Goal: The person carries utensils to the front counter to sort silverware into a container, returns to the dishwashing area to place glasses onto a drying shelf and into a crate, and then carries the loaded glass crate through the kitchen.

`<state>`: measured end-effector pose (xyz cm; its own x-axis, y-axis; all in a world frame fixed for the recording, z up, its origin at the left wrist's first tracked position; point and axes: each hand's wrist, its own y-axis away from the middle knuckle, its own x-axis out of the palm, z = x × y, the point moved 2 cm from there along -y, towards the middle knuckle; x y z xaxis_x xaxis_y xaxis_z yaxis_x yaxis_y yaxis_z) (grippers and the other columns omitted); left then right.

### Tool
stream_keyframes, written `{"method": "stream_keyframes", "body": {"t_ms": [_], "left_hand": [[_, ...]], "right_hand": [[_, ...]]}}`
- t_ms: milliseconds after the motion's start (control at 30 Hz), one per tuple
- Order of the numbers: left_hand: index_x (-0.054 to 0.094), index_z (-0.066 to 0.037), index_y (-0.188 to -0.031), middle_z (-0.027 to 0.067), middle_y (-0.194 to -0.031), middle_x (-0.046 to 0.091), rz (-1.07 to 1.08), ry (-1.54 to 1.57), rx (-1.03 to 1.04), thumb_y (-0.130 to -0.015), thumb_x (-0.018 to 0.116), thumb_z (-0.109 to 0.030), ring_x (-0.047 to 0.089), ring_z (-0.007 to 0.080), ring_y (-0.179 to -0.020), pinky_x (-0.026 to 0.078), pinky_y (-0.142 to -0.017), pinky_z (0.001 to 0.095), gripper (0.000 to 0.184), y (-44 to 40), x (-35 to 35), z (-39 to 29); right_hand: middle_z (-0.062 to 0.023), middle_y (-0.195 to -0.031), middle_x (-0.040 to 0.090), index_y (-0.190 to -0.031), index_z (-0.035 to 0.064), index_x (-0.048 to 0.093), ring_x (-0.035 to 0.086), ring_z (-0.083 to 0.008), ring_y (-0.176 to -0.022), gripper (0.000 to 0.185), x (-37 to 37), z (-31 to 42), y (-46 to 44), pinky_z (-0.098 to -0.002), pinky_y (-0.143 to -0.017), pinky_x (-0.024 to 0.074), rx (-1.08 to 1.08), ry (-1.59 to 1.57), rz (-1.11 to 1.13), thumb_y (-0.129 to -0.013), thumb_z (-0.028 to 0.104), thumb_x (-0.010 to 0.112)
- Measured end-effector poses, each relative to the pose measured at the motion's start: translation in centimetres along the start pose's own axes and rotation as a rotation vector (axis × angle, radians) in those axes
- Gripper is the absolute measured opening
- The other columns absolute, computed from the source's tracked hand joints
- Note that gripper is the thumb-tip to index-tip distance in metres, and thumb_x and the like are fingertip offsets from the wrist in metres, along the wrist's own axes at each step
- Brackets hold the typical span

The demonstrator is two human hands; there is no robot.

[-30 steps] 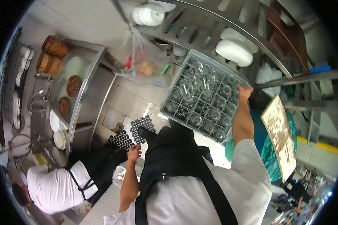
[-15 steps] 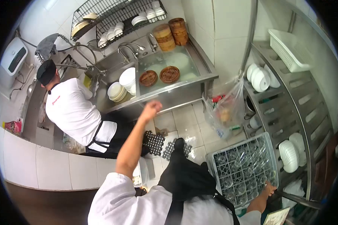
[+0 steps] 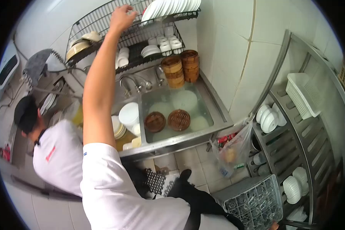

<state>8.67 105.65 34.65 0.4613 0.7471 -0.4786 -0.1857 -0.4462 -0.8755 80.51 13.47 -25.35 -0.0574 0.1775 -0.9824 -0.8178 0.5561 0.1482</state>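
My left hand (image 3: 122,18) is raised high at the black wire dish rack (image 3: 80,28) on the wall. Its fingers are apart and slightly curled, with no object clearly in them. White plates (image 3: 170,8) stand on edge on the upper shelf, just right of the hand. At the bottom edge, only a sliver of my right hand (image 3: 274,226) shows, at the near right corner of a grey glass rack (image 3: 228,189). That hand grips the corner, though its fingers are mostly cut off. Upright clear glasses (image 3: 253,203) fill the rack's compartments beside my body.
A steel sink (image 3: 176,142) holds cloudy water and two brown woven lids (image 3: 179,120). Bamboo steamers (image 3: 172,72) stack behind it. A co-worker (image 3: 57,153) stands on the left. A plastic bag (image 3: 234,153) hangs beside a slotted steel shelf (image 3: 280,142) with white bowls.
My left hand has risen from in front of the sink to the upper wall rack. The view has tilted up and shifted, and the co-worker appears lower. My right hand stays at the glass rack.
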Motion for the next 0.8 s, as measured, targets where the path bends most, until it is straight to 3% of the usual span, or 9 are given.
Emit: {"method": "stream_keyframes", "body": {"t_ms": [233,333,433,533,600,633,700,800], "left_hand": [[0.046,-0.015,-0.139,0.0247,-0.143,0.040,0.200,-0.310,-0.319,-0.078,0.063,-0.051,0.037,0.0439,-0.133,0.036,-0.107,0.0498,0.073,-12.8,9.8,14.1],[0.036,-0.014,-0.146,0.0250,-0.149,0.033,0.177,-0.286,-0.438,-0.078,0.062,-0.055,0.034,0.0442,-0.135,0.031,-0.110,0.0500,0.084,-14.9,11.2,13.8],[0.041,-0.015,-0.144,0.0232,-0.147,0.037,0.220,-0.409,-0.394,-0.076,0.061,-0.060,0.033,0.0424,-0.136,0.028,-0.111,0.0516,0.084,-17.2,12.9,14.7],[0.050,-0.016,-0.139,0.0207,-0.143,0.044,0.411,-0.457,-0.339,-0.075,0.057,-0.067,0.034,0.0404,-0.136,0.028,-0.110,0.0530,0.082,-21.2,15.5,17.2],[0.055,-0.008,-0.133,0.0181,-0.134,0.054,0.379,-0.442,-0.346,-0.075,0.055,-0.071,0.043,0.0348,-0.131,0.030,-0.110,0.0450,0.086,-23.3,17.8,19.8],[0.050,-0.009,-0.138,0.0160,-0.140,0.050,0.401,-0.523,-0.349,-0.076,0.051,-0.075,0.043,0.0309,-0.133,0.029,-0.111,0.0421,0.091,-22.9,17.4,18.7],[0.043,-0.008,-0.143,0.0162,-0.143,0.046,0.489,-0.359,-0.139,-0.088,0.043,-0.066,0.041,0.0320,-0.134,0.028,-0.113,0.0418,0.079,-27.9,24.8,30.6],[0.045,-0.008,-0.139,0.0162,-0.140,0.047,0.495,-0.414,-0.025,-0.088,0.043,-0.065,0.042,0.0322,-0.132,0.029,-0.111,0.0422,0.076,-28.6,29.4,24.8]], "right_hand": [[-0.0165,-0.127,0.055,-0.141,0.0139,0.041,0.054,-0.0332,-0.116,0.072,-5.2,-2.5,13.6,-0.0562,-0.093,0.0437,0.085,-0.115,0.007,-0.080,0.041,0.069],[-0.0166,-0.128,0.055,-0.140,0.0136,0.041,0.054,-0.0333,-0.116,0.072,-6.2,-4.5,18.5,-0.0563,-0.093,0.0441,0.130,-0.156,0.007,-0.080,0.041,0.069],[-0.0168,-0.128,0.055,-0.140,0.0133,0.041,0.054,-0.0334,-0.116,0.071,-7.2,-5.7,22.9,-0.0563,-0.092,0.0446,0.165,-0.198,0.006,-0.080,0.041,0.069],[-0.0169,-0.128,0.055,-0.140,0.0129,0.042,0.053,-0.0335,-0.117,0.071,-7.7,-7.1,26.8,-0.0563,-0.091,0.0450,0.201,-0.258,0.000,-0.080,0.041,0.068],[-0.0170,-0.128,0.055,-0.140,0.0127,0.042,0.053,-0.0336,-0.117,0.071,-7.2,-9.5,28.7,-0.0563,-0.091,0.0454,0.225,-0.311,0.011,-0.080,0.041,0.068],[-0.0170,-0.128,0.055,-0.140,0.0126,0.042,0.053,-0.0336,-0.117,0.071,-7.4,-11.1,30.6,-0.0563,-0.090,0.0455,0.248,-0.337,0.018,-0.080,0.041,0.068],[-0.0171,-0.128,0.055,-0.140,0.0124,0.042,0.053,-0.0337,-0.117,0.071,-7.8,-16.1,34.4,-0.0563,-0.090,0.0458,0.296,-0.406,0.042,-0.080,0.041,0.068],[-0.0173,-0.128,0.055,-0.139,0.0121,0.042,0.053,-0.0338,-0.117,0.070,-7.0,-25.0,40.5,-0.0563,-0.089,0.0463,0.407,-0.525,0.087,-0.080,0.040,0.068]]}}
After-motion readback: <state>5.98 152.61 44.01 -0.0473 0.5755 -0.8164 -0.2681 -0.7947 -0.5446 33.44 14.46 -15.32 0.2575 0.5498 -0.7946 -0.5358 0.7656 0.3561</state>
